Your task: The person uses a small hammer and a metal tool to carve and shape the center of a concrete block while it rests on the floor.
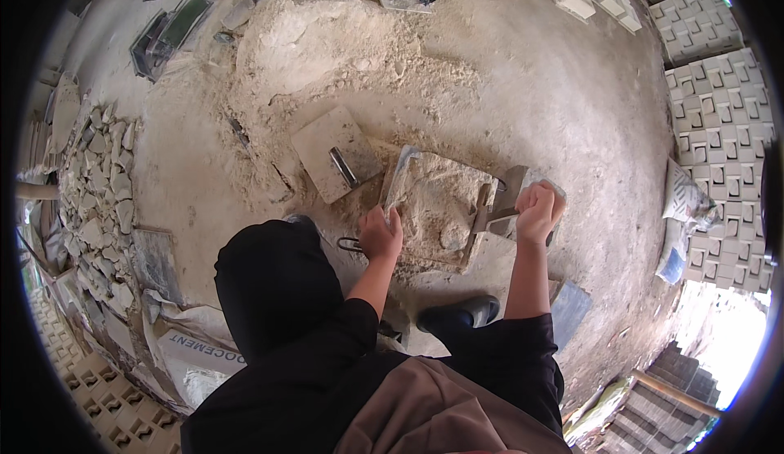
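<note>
In front of me on the ground lies a square metal mould (398,178), filled with loose, uneven beige powdery mix (437,197). My left hand (382,233) grips its left edge, thumb up along the rim; its fingertips are partly hidden. A looped metal handle (349,245) sticks out just left of that hand. My right hand (539,211) is closed around the grip of a trowel (495,219), whose blade meets the right side of the mould. A grey flat plate (520,180) lies partly under my right hand. Beyond the mould's left corner rests a square plate (335,153) with a metal tube handle (343,166).
A heap of powdery mix (327,50) spreads across the floor ahead. Broken pieces (98,184) are piled at left. Stacked pale blocks (723,160) line the right side, beside some sacks (684,197). More moulds (175,28) lie far left. My shoe (459,313) is close to the mould.
</note>
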Demonstrator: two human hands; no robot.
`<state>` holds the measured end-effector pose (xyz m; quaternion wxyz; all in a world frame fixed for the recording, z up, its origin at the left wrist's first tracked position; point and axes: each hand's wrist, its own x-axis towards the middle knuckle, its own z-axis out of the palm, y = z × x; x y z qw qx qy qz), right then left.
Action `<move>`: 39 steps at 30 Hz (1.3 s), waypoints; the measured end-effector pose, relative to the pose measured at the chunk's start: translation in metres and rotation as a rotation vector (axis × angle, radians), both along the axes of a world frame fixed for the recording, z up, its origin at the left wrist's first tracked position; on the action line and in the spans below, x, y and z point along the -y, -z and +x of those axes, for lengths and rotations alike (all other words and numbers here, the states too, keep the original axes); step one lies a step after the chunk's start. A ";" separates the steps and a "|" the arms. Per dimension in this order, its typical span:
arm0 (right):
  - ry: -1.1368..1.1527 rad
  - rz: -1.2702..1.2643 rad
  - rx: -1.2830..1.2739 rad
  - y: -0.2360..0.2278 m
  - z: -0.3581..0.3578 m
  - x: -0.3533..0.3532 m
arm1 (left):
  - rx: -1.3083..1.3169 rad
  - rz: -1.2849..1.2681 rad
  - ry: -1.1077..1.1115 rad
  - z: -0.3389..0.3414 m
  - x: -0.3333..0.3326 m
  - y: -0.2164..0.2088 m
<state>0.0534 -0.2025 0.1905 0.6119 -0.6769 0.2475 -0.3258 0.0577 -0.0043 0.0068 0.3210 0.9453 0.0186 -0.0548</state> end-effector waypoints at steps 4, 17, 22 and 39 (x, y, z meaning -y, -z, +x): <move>0.018 0.036 0.082 0.005 0.008 0.011 | -0.014 0.012 -0.006 0.004 0.000 0.002; -0.007 0.103 0.011 0.000 0.031 0.029 | -0.054 0.040 -0.015 -0.001 0.001 -0.003; -0.007 0.001 0.022 0.007 0.008 0.004 | -0.079 0.012 -0.024 0.001 -0.002 -0.004; 0.066 -0.067 -0.056 -0.003 -0.056 -0.042 | -0.048 -0.044 -0.023 0.006 0.002 0.000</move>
